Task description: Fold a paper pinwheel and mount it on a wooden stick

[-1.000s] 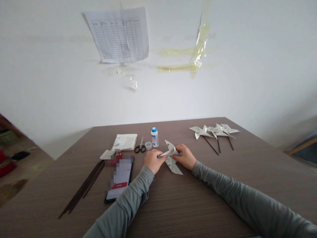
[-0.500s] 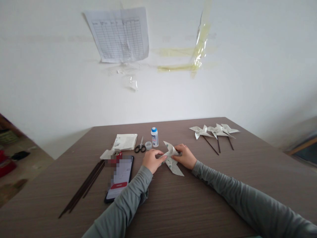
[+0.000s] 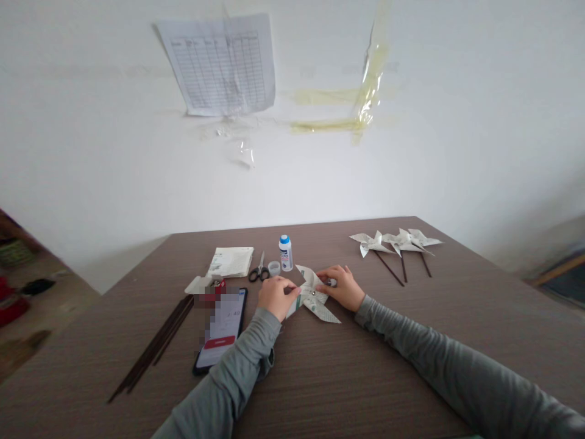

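Between my hands is a printed-paper pinwheel (image 3: 319, 308) with a small round pin head at its centre. My left hand (image 3: 276, 296) pinches its left blade between thumb and fingertips. On the other side, my right hand (image 3: 343, 288) grips the right blade, its thumb close to the centre. Just beyond stands a white glue bottle (image 3: 286, 256) with a blue cap. Beside the bottle lie a roll of clear tape (image 3: 274, 268) and black-handled scissors (image 3: 259, 273).
Left of my hands are a stack of paper squares (image 3: 231, 261), a phone (image 3: 223, 329) and several dark sticks (image 3: 155, 347). At the back right lie 3 finished-looking pinwheels (image 3: 372, 242) on sticks. The wall (image 3: 292, 189) rises behind the table (image 3: 347, 378).
The pinwheel's blades have opened out flatter and its centre now shows. My left hand has shifted slightly left, and my right fingers have moved a little from the centre.
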`<state>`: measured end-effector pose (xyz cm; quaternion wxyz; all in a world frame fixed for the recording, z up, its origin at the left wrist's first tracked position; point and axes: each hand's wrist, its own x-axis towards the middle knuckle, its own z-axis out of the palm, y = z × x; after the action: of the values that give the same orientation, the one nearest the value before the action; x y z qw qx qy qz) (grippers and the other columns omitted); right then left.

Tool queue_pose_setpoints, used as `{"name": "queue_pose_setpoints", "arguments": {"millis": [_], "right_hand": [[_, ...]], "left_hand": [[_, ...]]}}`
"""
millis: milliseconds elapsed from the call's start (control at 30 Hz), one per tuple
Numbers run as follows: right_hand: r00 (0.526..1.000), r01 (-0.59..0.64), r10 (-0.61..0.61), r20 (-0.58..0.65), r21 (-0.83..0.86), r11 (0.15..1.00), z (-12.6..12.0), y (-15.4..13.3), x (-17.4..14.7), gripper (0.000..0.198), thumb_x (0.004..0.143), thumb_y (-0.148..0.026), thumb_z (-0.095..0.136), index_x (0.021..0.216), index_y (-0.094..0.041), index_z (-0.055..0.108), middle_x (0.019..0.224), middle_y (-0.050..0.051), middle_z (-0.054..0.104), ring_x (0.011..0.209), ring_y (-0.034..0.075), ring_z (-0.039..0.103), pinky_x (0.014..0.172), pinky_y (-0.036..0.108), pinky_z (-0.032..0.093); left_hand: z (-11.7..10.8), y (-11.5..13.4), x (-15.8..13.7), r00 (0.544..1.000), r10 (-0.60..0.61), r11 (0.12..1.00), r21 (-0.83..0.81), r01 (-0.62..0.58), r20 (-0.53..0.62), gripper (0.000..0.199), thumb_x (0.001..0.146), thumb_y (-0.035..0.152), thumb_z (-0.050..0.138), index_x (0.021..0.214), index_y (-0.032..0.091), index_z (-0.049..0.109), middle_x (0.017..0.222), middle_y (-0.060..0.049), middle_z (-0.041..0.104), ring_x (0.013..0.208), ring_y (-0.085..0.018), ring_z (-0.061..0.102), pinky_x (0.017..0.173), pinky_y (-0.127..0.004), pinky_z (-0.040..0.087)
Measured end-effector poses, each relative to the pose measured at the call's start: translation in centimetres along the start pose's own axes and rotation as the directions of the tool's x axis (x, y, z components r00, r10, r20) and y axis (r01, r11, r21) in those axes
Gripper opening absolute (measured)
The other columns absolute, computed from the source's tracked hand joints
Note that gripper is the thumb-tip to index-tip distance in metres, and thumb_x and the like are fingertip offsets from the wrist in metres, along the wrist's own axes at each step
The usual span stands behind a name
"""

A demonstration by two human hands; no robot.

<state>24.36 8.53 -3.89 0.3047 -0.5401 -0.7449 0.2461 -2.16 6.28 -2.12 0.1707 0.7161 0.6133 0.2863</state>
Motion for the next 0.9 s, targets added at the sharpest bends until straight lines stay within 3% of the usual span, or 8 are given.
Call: {"name": "queue_pose_setpoints", "arguments": {"millis": [267,400,500,600,700,900], "right_hand": [[0.999,-0.003,0.005,0.048,-0.040,0.999,-0.3,-0.4,-0.3,0.030,0.115,-0.036,0.094,0.144,-0.032,0.100,0.139,0.014,0.097,0.153,0.040,0.084,0.157,0.084,0.028],[0.999,0.021,-0.020,0.033,-0.041,0.999,-0.1,0.1,-0.3,0.030,0.121,-0.039,0.083,0.146,-0.033,0.099,0.146,0.015,0.097,0.154,0.041,0.084,0.157,0.085,0.031],[0.997,0.069,-0.072,-0.032,-0.066,0.995,-0.2,0.9,-0.4,0.031,0.124,-0.039,0.079,0.146,-0.033,0.099,0.153,0.016,0.095,0.159,0.043,0.082,0.154,0.082,0.041],[0.983,0.138,-0.149,-0.108,-0.098,0.986,-0.5,2.0,-0.8,0.033,0.122,-0.037,0.082,0.150,-0.030,0.097,0.157,0.017,0.094,0.161,0.042,0.082,0.148,0.072,0.056],[0.972,0.174,-0.190,-0.135,-0.120,0.977,-1.0,3.0,-1.7,0.037,0.122,-0.036,0.080,0.156,-0.028,0.093,0.161,0.018,0.092,0.160,0.042,0.082,0.143,0.067,0.063],[0.986,0.153,-0.165,-0.038,-0.217,0.964,-1.8,4.3,-4.4,0.069,0.115,-0.039,0.082,0.182,-0.024,0.074,0.187,0.022,0.076,0.174,0.045,0.073,0.149,0.075,0.056]], "left_hand": [[0.2,-0.1,-0.6,0.999,-0.008,0.992,0.127,0.002,0.040,0.015,0.113,0.035,0.093,0.109,0.025,0.104,0.126,-0.015,0.099,0.130,-0.038,0.090,0.121,-0.052,0.069],[0.0,-0.4,-0.8,0.998,0.035,0.989,0.143,-0.043,0.056,0.021,0.118,0.037,0.086,0.117,0.024,0.102,0.128,-0.015,0.099,0.129,-0.035,0.092,0.124,-0.051,0.071],[-0.2,-0.8,-1.6,0.996,0.064,0.986,0.150,-0.073,0.064,0.028,0.116,0.046,0.088,0.127,0.024,0.100,0.136,-0.017,0.099,0.139,-0.038,0.091,0.131,-0.054,0.070],[-0.2,-1.7,-3.0,0.993,0.095,0.976,0.189,-0.107,0.070,0.048,0.104,0.060,0.099,0.139,0.027,0.098,0.152,-0.017,0.096,0.152,-0.045,0.087,0.137,-0.059,0.069],[0.2,-3.1,-4.4,0.987,0.139,0.951,0.268,-0.155,0.078,0.066,0.099,0.067,0.099,0.155,0.031,0.094,0.173,-0.017,0.088,0.166,-0.050,0.080,0.144,-0.067,0.065],[1.2,-5.3,-5.8,0.981,0.165,0.917,0.350,-0.190,0.099,0.071,0.109,0.072,0.087,0.168,0.031,0.089,0.187,-0.018,0.080,0.176,-0.053,0.072,0.148,-0.076,0.061]]}}
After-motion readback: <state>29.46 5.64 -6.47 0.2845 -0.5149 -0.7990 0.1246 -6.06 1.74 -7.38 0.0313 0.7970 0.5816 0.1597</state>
